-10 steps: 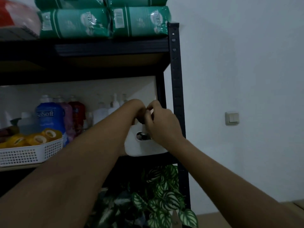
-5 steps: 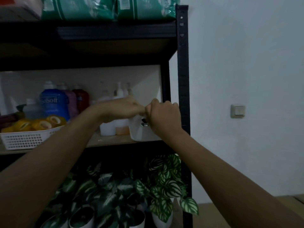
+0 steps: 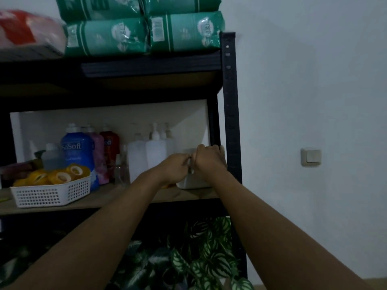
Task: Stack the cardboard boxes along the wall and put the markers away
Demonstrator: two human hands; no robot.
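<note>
Both hands are held together over a white container [image 3: 193,182] at the right end of a black shelf [image 3: 229,101]. The left hand [image 3: 174,168] and right hand [image 3: 207,159] are curled around a thin dark object [image 3: 190,167], possibly a marker, though this cannot be told for certain. "SoSoft" is printed on a blue bottle [image 3: 78,149] behind a white basket [image 3: 52,194] of yellow tape rolls.

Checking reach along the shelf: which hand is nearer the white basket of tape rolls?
Left. The left hand is the one closer to the white basket, though well right of it; the right hand lies farther right, beside the black shelf post.
</note>
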